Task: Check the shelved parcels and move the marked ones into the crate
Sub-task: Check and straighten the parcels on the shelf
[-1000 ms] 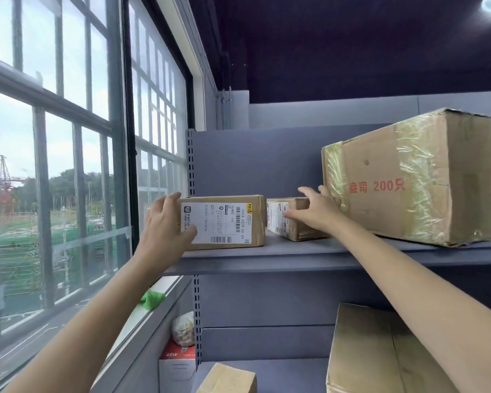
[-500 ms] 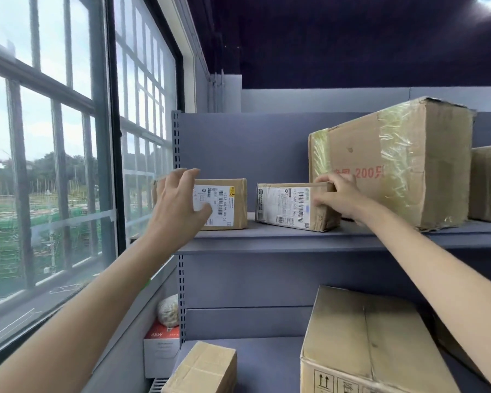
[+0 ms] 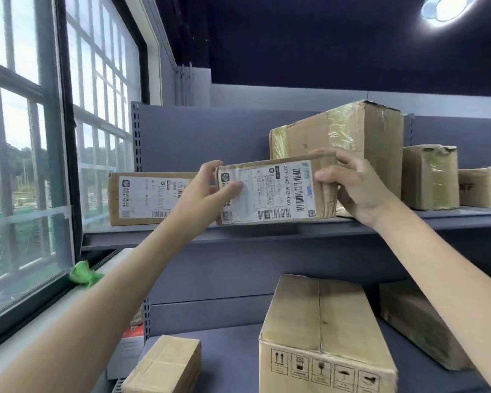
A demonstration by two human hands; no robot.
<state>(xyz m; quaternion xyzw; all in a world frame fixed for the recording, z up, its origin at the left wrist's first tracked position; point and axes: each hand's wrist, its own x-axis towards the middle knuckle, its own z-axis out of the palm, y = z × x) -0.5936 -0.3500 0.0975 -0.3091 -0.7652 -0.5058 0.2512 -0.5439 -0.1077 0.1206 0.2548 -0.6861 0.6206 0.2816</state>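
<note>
A small brown parcel (image 3: 275, 191) with a white barcode label is held up in front of the upper shelf (image 3: 267, 232), label toward me. My left hand (image 3: 207, 194) grips its left end, thumb on the label. My right hand (image 3: 355, 185) grips its right end. A second labelled parcel (image 3: 148, 198) stands on the shelf at the left, partly behind my left hand. No crate is in view.
A large taped carton (image 3: 363, 140) stands on the upper shelf behind the held parcel, with two smaller cartons (image 3: 430, 177) to its right. The lower shelf holds a big carton (image 3: 323, 330), a small box (image 3: 165, 364) and another carton (image 3: 417, 321). A window (image 3: 26, 165) is on the left.
The right-hand parcel has come off the shelf and turned label-forward. My left hand left the first parcel and now grips the second one's left end.
</note>
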